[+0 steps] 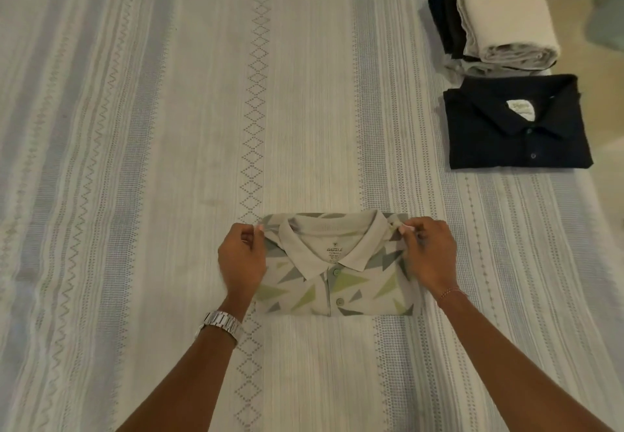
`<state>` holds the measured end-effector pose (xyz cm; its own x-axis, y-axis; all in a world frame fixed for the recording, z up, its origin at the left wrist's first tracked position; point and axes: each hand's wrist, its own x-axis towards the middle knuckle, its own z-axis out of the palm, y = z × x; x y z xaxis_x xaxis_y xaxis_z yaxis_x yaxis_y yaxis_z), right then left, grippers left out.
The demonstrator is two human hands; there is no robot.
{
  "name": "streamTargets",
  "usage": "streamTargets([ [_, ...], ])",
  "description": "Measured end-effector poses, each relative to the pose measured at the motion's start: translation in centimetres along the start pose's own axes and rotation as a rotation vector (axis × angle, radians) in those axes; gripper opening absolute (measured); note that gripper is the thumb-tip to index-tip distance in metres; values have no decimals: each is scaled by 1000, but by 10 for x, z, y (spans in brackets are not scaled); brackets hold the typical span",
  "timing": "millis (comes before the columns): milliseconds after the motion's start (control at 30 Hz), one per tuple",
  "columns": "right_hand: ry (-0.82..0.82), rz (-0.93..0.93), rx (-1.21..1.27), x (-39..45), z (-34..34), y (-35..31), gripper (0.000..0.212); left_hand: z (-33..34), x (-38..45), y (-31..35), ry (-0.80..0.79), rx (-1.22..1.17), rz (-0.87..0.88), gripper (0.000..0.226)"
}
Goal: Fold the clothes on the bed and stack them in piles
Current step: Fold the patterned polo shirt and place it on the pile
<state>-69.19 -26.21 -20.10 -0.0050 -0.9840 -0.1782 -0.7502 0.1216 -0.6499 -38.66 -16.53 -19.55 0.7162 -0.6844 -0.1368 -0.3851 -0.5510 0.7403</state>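
Patterned polo (332, 273) folded square, collar up.

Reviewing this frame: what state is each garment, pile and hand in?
patterned polo shirt: folded, collar up, flat on the bedspread
left hand: pinches shirt's left shoulder
right hand: pinches shirt's right shoulder
black polo shirt: folded, lying alone
far pile: stacked, cream item on top

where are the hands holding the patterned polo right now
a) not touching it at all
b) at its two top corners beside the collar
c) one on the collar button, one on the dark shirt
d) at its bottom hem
b: the left hand and right hand each pinch a top corner of the folded patterned polo, either side of its collar.
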Motion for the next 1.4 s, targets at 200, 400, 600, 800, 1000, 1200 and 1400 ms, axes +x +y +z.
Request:
streamTargets([
  [200, -67, 38, 309, 16, -25, -10, 5, -8, 20, 6, -93, -431, -334, 17],
  [400, -46, 40, 353, 28, -14, -7, 3, 1, 28, 7, -91, -353, -325, 17],
  [600, -30, 249, 148, -1, -9, -10, 31, -1, 7, 14, -31, 148, -197, 47],
  [800, -225, 351, 53, -16, 7, -15, 49, 7, -7, 20, -272, 231, -299, 61],
  [1000, -202, 401, 295, -28, 4, -20, 40, -3, 2, 28, -472, -180, -596, 39],
  [1200, -178, 228, 294, -38, 11, -14, 19, 0, -8, 13, -383, -170, -361, 39],
  [1400, -23, 87, 359, -31, 11, -8, 18, 18, -19, 34, -203, -154, -244, 36],
])
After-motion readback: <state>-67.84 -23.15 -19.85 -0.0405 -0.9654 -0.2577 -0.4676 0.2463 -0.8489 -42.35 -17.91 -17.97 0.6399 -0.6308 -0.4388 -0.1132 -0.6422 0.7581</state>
